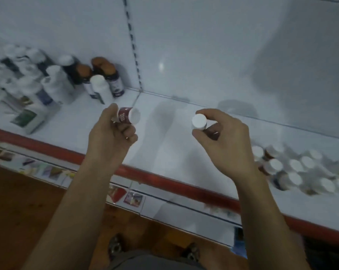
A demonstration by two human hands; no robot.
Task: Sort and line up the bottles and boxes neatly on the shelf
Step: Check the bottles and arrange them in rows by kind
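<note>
My left hand grips a small bottle with a dark red label and white cap, tilted so the cap points right. A second small red-labelled bottle with a white cap is held in my right hand, fingers curled round it. Both hands hover above the white shelf, over its bare middle stretch. At the shelf's left stand mixed bottles and boxes, among them brown-capped dark bottles. On the right sits a cluster of white-capped bottles.
The shelf has a red front edge and a white back wall with a slotted upright. A lower shelf with small packets lies below. Wooden floor and feet show at the bottom.
</note>
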